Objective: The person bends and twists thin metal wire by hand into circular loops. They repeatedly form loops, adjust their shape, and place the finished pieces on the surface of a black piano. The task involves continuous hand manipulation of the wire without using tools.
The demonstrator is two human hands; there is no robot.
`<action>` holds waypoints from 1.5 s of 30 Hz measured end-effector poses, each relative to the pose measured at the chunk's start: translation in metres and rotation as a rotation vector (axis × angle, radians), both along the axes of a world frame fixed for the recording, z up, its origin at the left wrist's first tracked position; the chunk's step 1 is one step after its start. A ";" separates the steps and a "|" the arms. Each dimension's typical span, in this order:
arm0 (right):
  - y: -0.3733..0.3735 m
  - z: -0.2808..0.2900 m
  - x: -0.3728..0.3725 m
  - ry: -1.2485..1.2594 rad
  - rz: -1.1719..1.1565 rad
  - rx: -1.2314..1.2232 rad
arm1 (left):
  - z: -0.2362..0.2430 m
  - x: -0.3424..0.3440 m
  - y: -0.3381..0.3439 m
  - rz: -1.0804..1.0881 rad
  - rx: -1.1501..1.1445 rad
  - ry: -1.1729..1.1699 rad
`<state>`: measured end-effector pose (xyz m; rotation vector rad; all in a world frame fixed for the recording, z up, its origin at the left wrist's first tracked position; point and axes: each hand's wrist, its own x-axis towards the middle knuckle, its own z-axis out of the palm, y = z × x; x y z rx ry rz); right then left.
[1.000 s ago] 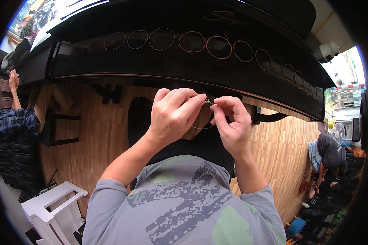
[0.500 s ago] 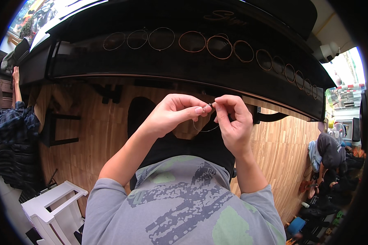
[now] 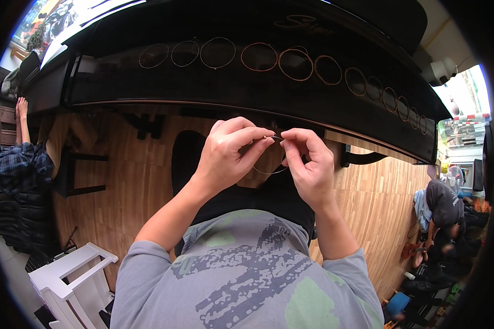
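Observation:
A thin coiled metal string (image 3: 267, 173), like an instrument string, is held between my two hands above my lap. My left hand (image 3: 229, 151) pinches it with thumb and index finger, the other fingers curled in. Opposite it, my right hand (image 3: 312, 163) pinches the same string, with a small gap between the fingertips. The lower arc of the loop hangs below the fingers; its upper part is partly hidden. Beyond my hands, several similar coils lie in a row on a glossy black piano (image 3: 175, 91), some silvery (image 3: 216, 68), some copper-coloured (image 3: 259, 71).
The piano's front edge runs just past my hands. A dark bench (image 3: 82, 157) and a white wooden frame (image 3: 66, 290) stand on the wooden floor (image 3: 132, 164) to the left. One person in a plaid shirt (image 3: 19, 167) is at far left, another in dark clothes (image 3: 443, 202) at far right.
My left hand has rolled over and shifted slightly up and right, showing more of its back. The right hand has drawn slightly left, and the loop's hanging arc has moved a little left.

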<state>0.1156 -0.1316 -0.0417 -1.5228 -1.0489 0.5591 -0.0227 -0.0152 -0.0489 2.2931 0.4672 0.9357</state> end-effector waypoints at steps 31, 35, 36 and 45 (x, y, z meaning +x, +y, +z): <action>0.032 -0.011 -0.003 0.385 0.138 0.121 | -0.050 -0.018 0.020 -0.559 -1.756 -0.378; 0.045 -0.011 0.003 0.419 0.124 0.071 | -0.039 -0.026 0.033 -0.070 -1.512 -0.348; 0.049 -0.011 0.003 0.425 0.132 0.066 | -0.040 -0.030 0.037 -0.021 -1.382 -0.325; 0.078 0.016 -0.010 0.670 0.364 -0.077 | -0.015 -0.028 0.027 0.050 0.218 -0.192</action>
